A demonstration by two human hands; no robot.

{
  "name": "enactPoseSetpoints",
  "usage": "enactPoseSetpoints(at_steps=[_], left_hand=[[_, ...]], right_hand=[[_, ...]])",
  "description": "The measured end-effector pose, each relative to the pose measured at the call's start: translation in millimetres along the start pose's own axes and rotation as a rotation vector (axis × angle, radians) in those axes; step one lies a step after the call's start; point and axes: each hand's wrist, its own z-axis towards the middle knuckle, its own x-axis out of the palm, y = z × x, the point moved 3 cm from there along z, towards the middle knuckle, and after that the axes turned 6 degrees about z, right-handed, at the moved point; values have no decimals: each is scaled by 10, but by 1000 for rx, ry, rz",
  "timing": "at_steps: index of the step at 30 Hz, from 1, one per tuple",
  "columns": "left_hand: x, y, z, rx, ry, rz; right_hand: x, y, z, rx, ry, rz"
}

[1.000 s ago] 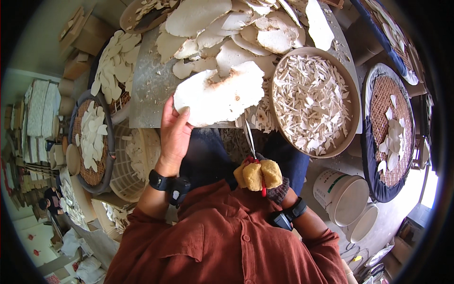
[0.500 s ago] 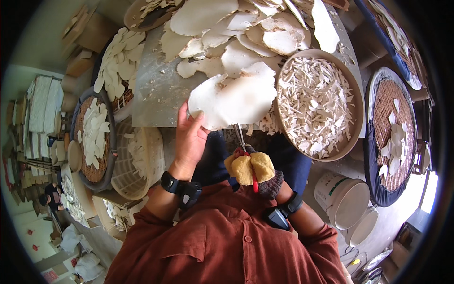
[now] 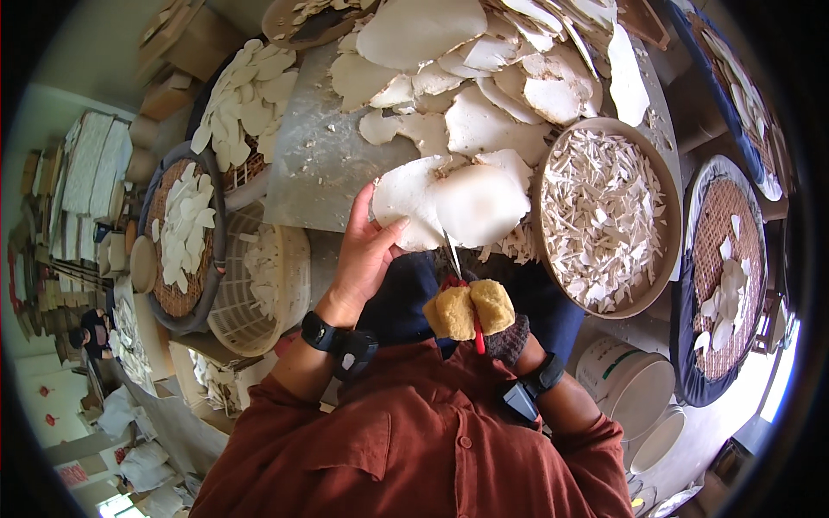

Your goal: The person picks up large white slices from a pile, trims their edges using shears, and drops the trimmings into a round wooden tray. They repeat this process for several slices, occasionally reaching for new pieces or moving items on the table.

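My left hand (image 3: 363, 263) pinches the left edge of a large, thin off-white slice (image 3: 410, 200), thumb on top. A paler rounded part of the slice stands out on its right. My right hand (image 3: 509, 341), in a dark knitted glove, is closed on scissors (image 3: 454, 257) with red handles. Yellow foam pads (image 3: 469, 309) around the handles hide most of its fingers. The blades point up to the slice's lower edge, where a seam begins between the two parts. Whether they have cut through there I cannot tell.
Overlapping slices (image 3: 423, 39) cover the back of the metal table (image 3: 315, 164). A round tray (image 3: 669, 229) of cut strips stands at right. A plastic basket (image 3: 220, 302) and woven trays (image 3: 177, 298) are at left; buckets (image 3: 643, 401) and another woven tray (image 3: 721, 211) at right.
The whole view has shifted, with things sitting further right and lower. The scissor blades have moved up against the slice, and its right part now shows as a separate rounded shape.
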Motion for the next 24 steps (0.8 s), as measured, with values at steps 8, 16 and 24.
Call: enactPoseSetpoints(at_steps=[8, 16, 24], left_hand=[[-158, 36, 68, -71, 44, 16], [-177, 57, 84, -103, 48, 70], [-176, 84, 122, -108, 40, 143]], right_hand=[[100, 2, 83, -26, 230, -134], [165, -18, 196, 14, 97, 11], [237, 9, 171, -109, -28, -199]])
